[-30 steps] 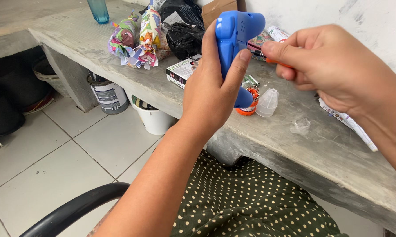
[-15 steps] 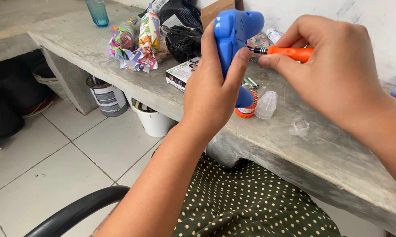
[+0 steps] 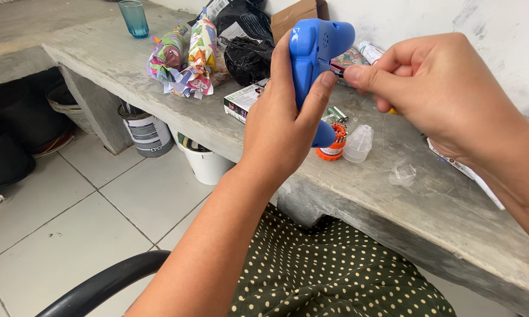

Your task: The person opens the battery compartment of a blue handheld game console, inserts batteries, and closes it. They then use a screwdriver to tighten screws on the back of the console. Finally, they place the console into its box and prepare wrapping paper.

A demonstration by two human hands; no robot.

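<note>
Above the tabletop [image 3: 405, 205], at the centre of the view, we grip a blue plastic device [image 3: 312, 56] in our left hand [image 3: 279, 126]. The fingers [image 3: 319, 97] of that hand are wrapped round its narrow body, the thumb lying along the near side and the rest curled behind it, so the device stands nearly upright with its rounded, perforated head uppermost and its lower tip showing below the palm.

Our right hand [image 3: 446, 94] meets the device from the right. Its fingers [image 3: 367, 76] are pressed together in a pinch on a small tool, of which only a dark tip at the device's side and a sliver of orange under the hand can be seen. The tip touches the upper body of the device.

Directly below the device, an orange-based holder of small bits [image 3: 333, 144] stands on the tabletop, with a clear plastic cap [image 3: 358, 144] just beside it on the right and two small batteries [image 3: 335, 113] behind it. A crumpled piece of clear wrap [image 3: 403, 173] lies further right. A small printed box [image 3: 242, 100] rests to the left of our left hand, near a black bag [image 3: 248, 56] and colourful paper-wrapped bundles [image 3: 185, 58]. A blue glass [image 3: 134, 17] stands at the far left end.

Under the tabletop, a paint bucket [image 3: 148, 132] and a white pail [image 3: 204, 161] sit on the tiled floor [image 3: 82, 223].
</note>
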